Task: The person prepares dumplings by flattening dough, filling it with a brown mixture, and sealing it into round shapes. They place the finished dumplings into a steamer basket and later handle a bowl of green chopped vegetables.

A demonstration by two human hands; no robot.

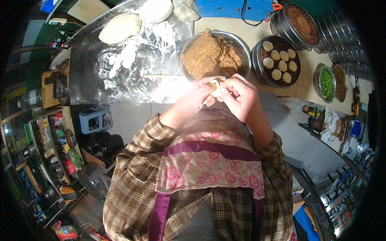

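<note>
Both hands meet over the near rim of a metal bowl of brown filling (pixel 200 57). Between them is a small dough wrapper with filling (pixel 216 87). My left hand (pixel 197 92) supports it from the left, while the fingers of my right hand (pixel 239 95) pinch its edge. On the floured metal worktop, left of the bowl, lie small dough pieces (pixel 125 58), a thin wooden stick (pixel 162 76) and a large lump of dough (pixel 120 28). To the right, a round steamer (pixel 264 69) holds several filled buns (pixel 283 65) on a dark liner.
Another steamer (pixel 301 25) stands behind the bun steamer. Further right are a bowl of chopped greens (pixel 327 84) and a bowl of brown food (pixel 340 82). A white round lid or tub (pixel 156 10) and a blue board or sheet (pixel 233 9) lie at the back.
</note>
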